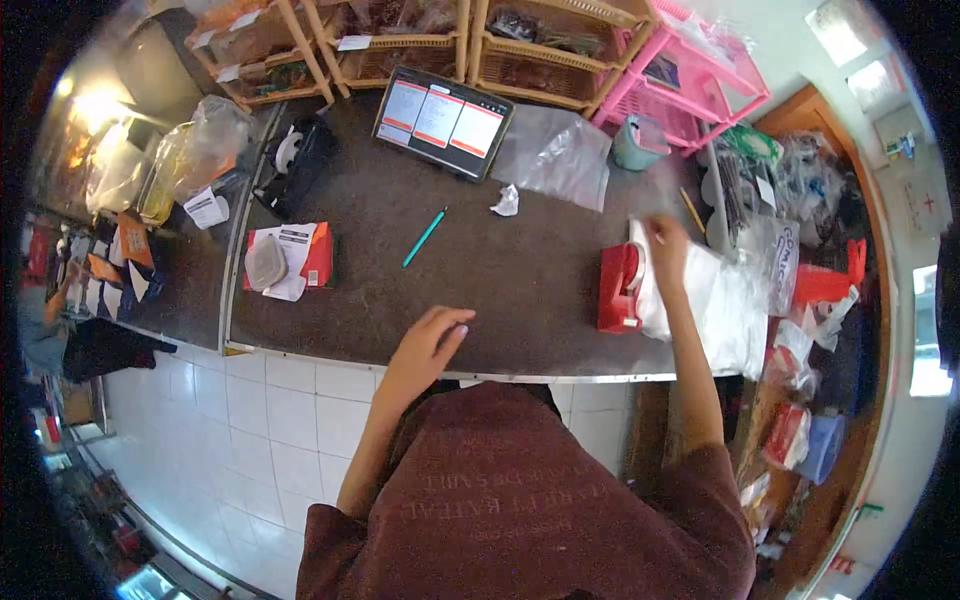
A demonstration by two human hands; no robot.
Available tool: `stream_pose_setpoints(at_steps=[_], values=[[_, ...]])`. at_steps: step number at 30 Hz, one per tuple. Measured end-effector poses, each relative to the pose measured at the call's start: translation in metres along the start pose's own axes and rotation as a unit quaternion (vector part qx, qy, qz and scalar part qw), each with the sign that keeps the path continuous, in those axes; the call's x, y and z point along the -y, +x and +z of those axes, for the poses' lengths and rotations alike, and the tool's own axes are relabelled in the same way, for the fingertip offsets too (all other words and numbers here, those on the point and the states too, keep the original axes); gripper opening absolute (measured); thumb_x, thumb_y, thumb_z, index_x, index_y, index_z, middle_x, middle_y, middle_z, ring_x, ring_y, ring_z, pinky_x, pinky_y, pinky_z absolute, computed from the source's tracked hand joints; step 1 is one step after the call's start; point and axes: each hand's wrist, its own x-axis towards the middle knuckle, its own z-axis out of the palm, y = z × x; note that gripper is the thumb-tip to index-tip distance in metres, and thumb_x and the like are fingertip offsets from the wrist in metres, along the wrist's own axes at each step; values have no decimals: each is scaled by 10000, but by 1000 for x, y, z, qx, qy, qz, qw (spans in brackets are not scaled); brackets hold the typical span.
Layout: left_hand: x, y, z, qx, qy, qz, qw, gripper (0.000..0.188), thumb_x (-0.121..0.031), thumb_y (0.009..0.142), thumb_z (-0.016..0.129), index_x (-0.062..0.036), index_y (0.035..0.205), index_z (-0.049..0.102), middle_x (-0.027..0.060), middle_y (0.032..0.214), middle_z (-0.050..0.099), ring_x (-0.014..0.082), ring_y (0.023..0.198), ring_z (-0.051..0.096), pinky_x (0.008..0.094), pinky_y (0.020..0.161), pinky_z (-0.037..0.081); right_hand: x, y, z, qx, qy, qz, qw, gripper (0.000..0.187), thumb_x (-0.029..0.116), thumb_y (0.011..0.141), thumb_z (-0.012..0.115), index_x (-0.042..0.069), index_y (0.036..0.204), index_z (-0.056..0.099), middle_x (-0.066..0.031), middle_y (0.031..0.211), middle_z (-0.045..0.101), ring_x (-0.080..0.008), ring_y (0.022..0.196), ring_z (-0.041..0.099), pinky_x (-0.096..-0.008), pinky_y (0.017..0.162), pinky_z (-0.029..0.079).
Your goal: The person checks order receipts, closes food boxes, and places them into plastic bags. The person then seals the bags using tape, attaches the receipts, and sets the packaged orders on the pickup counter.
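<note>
My left hand [430,345] hovers over the front of the dark table, fingers stretched out and thumb apart, holding nothing. At the right, my right hand [668,245] has its fingers bunched at the upper edge of the white plastic bags [705,305], closed on one at its edge; the fingertips are partly blurred. Just left of these bags stands a red tape dispenser [620,290]. A teal pen [425,237] and a crumpled white scrap [506,201] lie in the middle of the table. Farther back is a tablet [443,122] with a lit screen.
Clear plastic bags [553,155] lie beside a green cup [640,143]. Tan racks [400,72] and a pink rack [690,90] line the back. At left are a red box [318,262] and a black object [292,165]. A pencil [692,210] lies at right.
</note>
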Motion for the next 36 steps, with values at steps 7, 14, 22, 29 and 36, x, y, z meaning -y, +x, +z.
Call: stream_pose_setpoints(at_steps=[7, 14, 22, 29, 36], values=[[11, -2, -20, -17, 21, -12, 1000, 195, -111, 823, 467, -21, 986, 524, 126, 941, 532, 248, 869, 526, 306, 754, 401, -70, 55, 198, 92, -83, -30, 992, 207, 121, 705, 573, 17, 883, 588, -150, 1023, 534, -268, 935, 515, -326, 775, 412], [27, -15, -9, -76, -3, -98, 992, 199, -99, 822, 474, -22, 999, 527, 124, 943, 543, 231, 890, 529, 296, 748, 413, -18, 95, 150, 203, -67, -54, 975, 160, 147, 700, 586, -1, 752, 619, -116, 637, 600, -248, 582, 578, -306, 547, 448], [4, 146, 68, 123, -368, 4, 922, 393, -207, 839, 482, -71, 1189, 366, 101, 1142, 441, 181, 977, 487, 278, 789, 418, 13, 151, 42, 335, 53, -30, 940, 214, 200, 734, 580, -11, 738, 615, -42, 590, 574, -88, 577, 534, -240, 567, 432], [7, 283, 123, 27, -491, -85, 867, 719, -415, 778, 533, -71, 1289, 162, 134, 1253, 304, 233, 1138, 324, 346, 889, 338, 102, 115, -60, 148, 295, 74, 941, 225, 212, 876, 398, 21, 906, 512, -37, 770, 573, -90, 633, 526, -226, 558, 431], [17, 258, 145, 37, -530, 20, 847, 977, -297, 682, 676, -43, 1297, -39, 188, 1347, 65, 280, 1261, 34, 355, 997, 164, 93, 91, -125, 121, 442, 213, 863, 235, 306, 847, 456, 84, 904, 512, 15, 708, 536, -40, 517, 469, -161, 442, 371]])
